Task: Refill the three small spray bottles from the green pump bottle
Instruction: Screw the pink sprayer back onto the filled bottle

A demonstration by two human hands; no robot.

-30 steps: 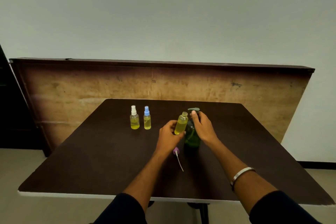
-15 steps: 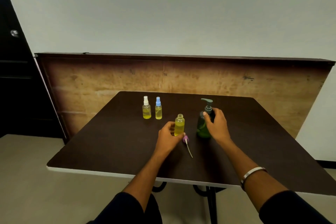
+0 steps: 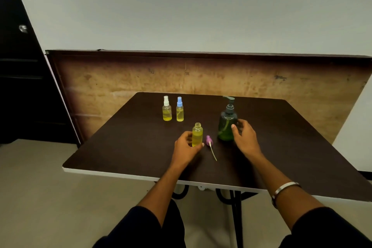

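Uncapped bottle (image 3: 197, 134) pinched in left hand (image 3: 186, 148); right hand (image 3: 244, 137) spread (beside pump bottle (image 3: 227, 125)).

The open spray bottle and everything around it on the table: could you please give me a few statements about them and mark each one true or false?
1. The left hand holds the uncapped spray bottle upright on the table. True.
2. The purple spray cap is screwed onto that bottle. False: it lies on the table beside the bottle, with its tube pointing toward the person.
3. The right hand presses down on the pump head. False: it is beside the body of the green pump bottle, fingers relaxed.
4. The white-capped bottle and the blue-capped bottle stand side by side, both capped. True.
5. The green pump bottle lies on its side. False: it stands upright.
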